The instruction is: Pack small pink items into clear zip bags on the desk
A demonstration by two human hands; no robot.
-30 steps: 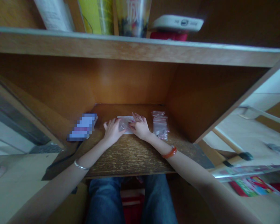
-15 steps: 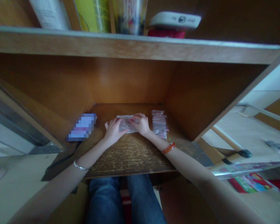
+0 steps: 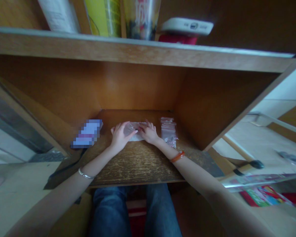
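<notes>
My left hand [image 3: 119, 135] is closed, thumb and fingers pinching a small clear plastic bag [image 3: 129, 129] at its left side. My right hand [image 3: 150, 133] meets the bag from the right, its thumb and index finger pressed together at the bag's edge. Whatever lies between those fingertips is too small to make out; the other fingers are raised. Beneath both hands is a whitish sheet [image 3: 138, 138], partly covered by them. Right of my right hand lies an overlapping row of small clear bags [image 3: 168, 126], with little items at its near end.
The hands rest on a worn wooden desk [image 3: 135, 168] inside a cubby. At the left lies a phone [image 3: 87, 133] with a blurred screen and a cable. Overhead, a shelf [image 3: 143, 52] holds a cup [image 3: 141, 19], a white device [image 3: 187, 26] and other containers.
The fingers of my right hand have lifted and spread a little, and my left thumb has shifted up along the bag. The camera view has tilted slightly.
</notes>
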